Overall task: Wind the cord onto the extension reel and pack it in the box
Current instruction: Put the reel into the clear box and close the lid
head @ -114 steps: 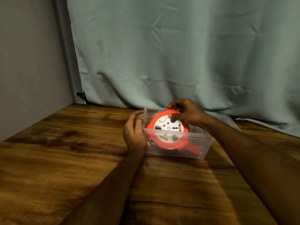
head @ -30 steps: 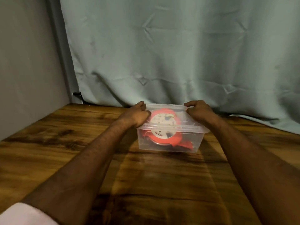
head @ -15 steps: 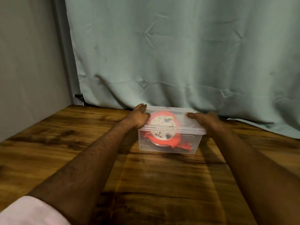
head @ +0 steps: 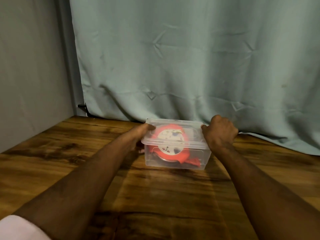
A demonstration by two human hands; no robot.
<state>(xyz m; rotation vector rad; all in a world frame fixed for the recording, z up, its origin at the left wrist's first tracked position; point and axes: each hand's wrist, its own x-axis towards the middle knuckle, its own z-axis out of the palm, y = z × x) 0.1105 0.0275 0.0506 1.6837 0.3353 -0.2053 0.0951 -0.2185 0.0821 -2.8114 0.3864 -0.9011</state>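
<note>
The orange reel [head: 168,144] sits inside the clear box [head: 176,158] between my hands, under the lid [head: 173,134]. My left hand [head: 138,135] holds the left end, thumb on the lid; my right hand [head: 220,134] curls against the right end. I judge this the closing step: next, press both ends until the lid seats.

I see dim, warm light from above; soft shadows lie under both arms on the table [head: 52,161], and the lower frame is motion-blurred.

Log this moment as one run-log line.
reel in box | lid on | left hand, right hand at box sides
</note>
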